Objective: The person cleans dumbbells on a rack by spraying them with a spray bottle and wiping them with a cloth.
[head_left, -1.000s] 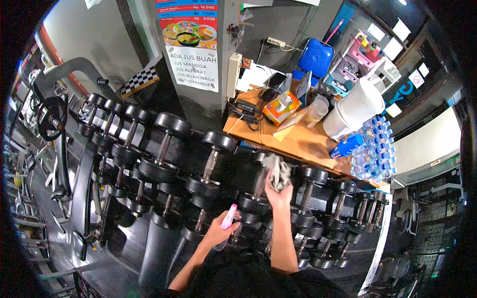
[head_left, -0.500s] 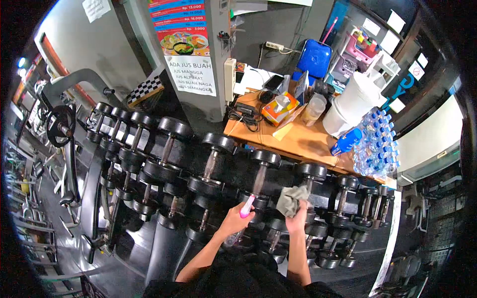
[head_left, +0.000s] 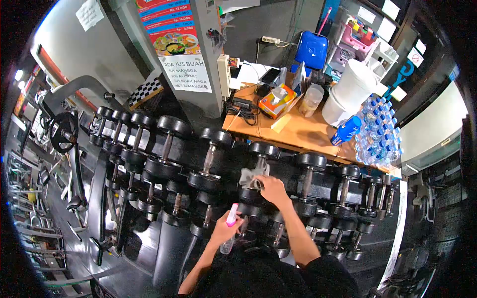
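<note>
My left hand [head_left: 226, 229] is wrapped round a spray bottle [head_left: 232, 214] with a pink and white head and a clear body, held low in front of the rack. My right hand [head_left: 271, 189] grips a grey cloth [head_left: 252, 177], pressed against the handle area of a black dumbbell [head_left: 264, 150] on the upper tier. The cloth hides most of that handle. Left of it lies another dumbbell [head_left: 209, 158] with a bare metal grip, and to the right one more dumbbell [head_left: 307, 180].
Several more dumbbells fill both tiers of the rack. Behind it stands a wooden table [head_left: 308, 134] with a tissue box [head_left: 278, 103], white buckets [head_left: 348, 94], a blue can [head_left: 346, 130] and packed water bottles [head_left: 378, 131]. A weight machine [head_left: 64, 131] stands at the left.
My right hand has moved left with the cloth, from one dumbbell to the one beside it. My left hand with the spray bottle has drawn slightly left and down.
</note>
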Motion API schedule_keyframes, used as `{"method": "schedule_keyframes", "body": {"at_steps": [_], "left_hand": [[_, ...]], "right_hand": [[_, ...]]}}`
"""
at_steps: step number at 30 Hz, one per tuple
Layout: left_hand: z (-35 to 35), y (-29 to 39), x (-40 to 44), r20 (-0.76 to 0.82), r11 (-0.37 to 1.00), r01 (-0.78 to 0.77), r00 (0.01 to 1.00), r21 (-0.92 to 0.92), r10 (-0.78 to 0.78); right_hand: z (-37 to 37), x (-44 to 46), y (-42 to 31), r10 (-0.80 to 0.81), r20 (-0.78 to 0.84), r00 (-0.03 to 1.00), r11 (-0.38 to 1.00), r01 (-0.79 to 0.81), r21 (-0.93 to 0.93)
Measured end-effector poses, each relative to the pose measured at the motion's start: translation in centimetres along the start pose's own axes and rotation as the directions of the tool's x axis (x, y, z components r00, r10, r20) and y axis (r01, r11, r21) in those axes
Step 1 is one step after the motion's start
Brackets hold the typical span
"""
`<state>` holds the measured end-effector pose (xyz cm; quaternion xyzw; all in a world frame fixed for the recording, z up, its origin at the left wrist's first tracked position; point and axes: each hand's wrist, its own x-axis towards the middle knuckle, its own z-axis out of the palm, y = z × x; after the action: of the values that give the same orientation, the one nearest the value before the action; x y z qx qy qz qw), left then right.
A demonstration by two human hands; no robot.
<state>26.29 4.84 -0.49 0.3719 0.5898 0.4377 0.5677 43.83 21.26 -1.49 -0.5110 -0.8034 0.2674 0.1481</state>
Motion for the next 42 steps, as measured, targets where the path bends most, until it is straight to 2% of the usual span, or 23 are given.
{"method": "schedule_keyframes", "body": {"at_steps": [1, 3, 5, 6, 7, 9, 11, 13, 15, 16, 18, 19, 21, 23, 25, 27, 29, 31, 33, 35, 39, 41, 42], "left_hand": [[-0.3, -0.1, -0.3, -0.034, 0.999, 0.03, 0.999, -0.036, -0.032], [-1.4, -0.6, -0.4, -0.03, 0.999, 0.044, 0.999, 0.024, -0.043], [-2.1, -1.1, -0.4, -0.013, 0.998, 0.069, 0.998, 0.012, -0.069], [-2.3, -0.8, -0.4, -0.022, 0.997, 0.076, 0.997, 0.009, -0.076], [-2.3, -0.7, -0.5, -0.032, 0.996, 0.086, 0.996, 0.007, -0.086], [-2.2, -0.6, -0.2, -0.045, 0.997, 0.077, 0.996, -0.011, -0.078], [-2.3, -0.8, -0.1, -0.052, 0.995, 0.093, 0.994, -0.042, -0.095], [-2.3, -1.1, 0.0, -0.046, 0.996, 0.086, 0.995, -0.032, -0.088], [-2.2, -1.0, -0.1, -0.05, 0.999, 0.029, 0.998, -0.013, -0.03], [-2.3, -0.6, -0.3, -0.054, 0.999, 0.039, 0.998, -0.027, -0.04], [-2.7, -1.1, -0.7, -0.079, 0.998, 0.027, 0.996, -0.053, -0.031], [-2.8, -1.2, -0.8, -0.095, 0.997, 0.014, 0.995, -0.077, -0.021], [-3.4, -0.8, -1.2, -0.098, 0.999, 0.038, 0.994, -0.028, -0.041], [-4.0, -0.9, -1.5, -0.1, 0.998, 0.066, 0.993, 0.022, -0.064], [-4.5, -1.3, -1.5, -0.103, 0.998, 0.041, 0.994, 0.037, -0.037], [-5.1, -2.0, -1.2, -0.106, 0.999, 0.032, 0.994, 0.025, -0.03], [-5.4, -2.5, -1.0, -0.136, 0.997, 0.058, 0.989, -0.042, -0.063], [-5.5, -2.0, -0.8, -0.156, 0.996, 0.054, 0.986, -0.067, -0.064], [-5.4, -1.5, -0.6, -0.163, 0.996, 0.08, 0.983, -0.047, -0.086], [-5.4, -1.3, -0.6, -0.161, 0.998, 0.05, 0.985, -0.039, -0.056], [-5.5, -1.5, -1.0, -0.161, 0.998, 0.029, 0.986, -0.049, -0.036], [-5.3, -1.5, -1.1, -0.146, 0.999, 0.027, 0.989, -0.034, -0.032], [-5.3, -1.5, -1.1, -0.135, 0.999, 0.028, 0.99, -0.019, -0.031]], "right_hand": [[-0.5, -0.7, 0.2, 0.02, 0.178, 0.984, 0.999, -0.014, -0.035], [-0.6, -0.2, 2.7, 0.113, 0.235, 0.965, 0.987, -0.136, 0.084], [0.3, 1.8, 6.5, 0.081, 0.219, 0.972, 0.987, -0.109, 0.119], [-3.4, 2.0, 2.9, 0.15, 0.23, 0.962, 0.962, -0.196, 0.191], [-3.0, 2.3, 2.4, 0.115, -0.038, 0.993, 0.975, -0.106, 0.197], [-2.4, 3.4, -0.9, 0.075, -0.307, 0.949, 0.995, -0.051, 0.085], [-0.2, 4.4, -1.7, 0.001, -0.224, 0.975, 0.993, -0.028, -0.118], [2.7, 5.0, -0.6, -0.325, -0.18, 0.928, 0.871, 0.22, -0.438], [3.6, 4.5, -0.5, -0.359, -0.139, 0.923, 0.805, 0.231, -0.547], [3.0, 4.1, -1.0, -0.365, -0.134, 0.922, 0.804, 0.239, -0.544], [0.8, 3.4, -1.5, -0.155, 0.122, 0.98, 0.955, 0.181, -0.236], [-0.2, 3.3, -1.8, -0.162, 0.126, 0.979, 0.953, 0.188, -0.237], [-2.1, 3.3, -1.7, -0.002, 0.468, 0.884, 0.995, 0.047, -0.084], [-3.1, 5.0, 0.6, -0.046, 0.616, 0.786, 0.997, -0.002, 0.077], [-4.4, 6.7, 1.3, -0.078, 0.632, 0.771, 0.997, 0.076, 0.031], [-4.3, 7.1, 0.1, -0.044, 0.414, 0.909, 0.992, -0.01, 0.129], [-3.8, 6.4, -4.6, 0.051, 0.294, 0.955, 0.991, -0.084, 0.101], [1.2, 5.7, -4.3, 0.002, 0.376, 0.927, 0.973, 0.086, -0.216], [6.0, 4.7, -4.5, -0.166, 0.27, 0.948, 0.823, 0.284, -0.492], [6.7, 5.6, -5.7, -0.02, 0.356, 0.934, 0.824, 0.217, -0.523], [7.4, 7.2, -5.1, -0.022, 0.319, 0.947, 0.856, 0.182, -0.483], [6.9, 7.4, -4.4, -0.052, 0.476, 0.878, 0.836, 0.299, -0.46], [6.3, 7.0, -3.8, -0.066, 0.44, 0.895, 0.891, 0.252, -0.378]]}}
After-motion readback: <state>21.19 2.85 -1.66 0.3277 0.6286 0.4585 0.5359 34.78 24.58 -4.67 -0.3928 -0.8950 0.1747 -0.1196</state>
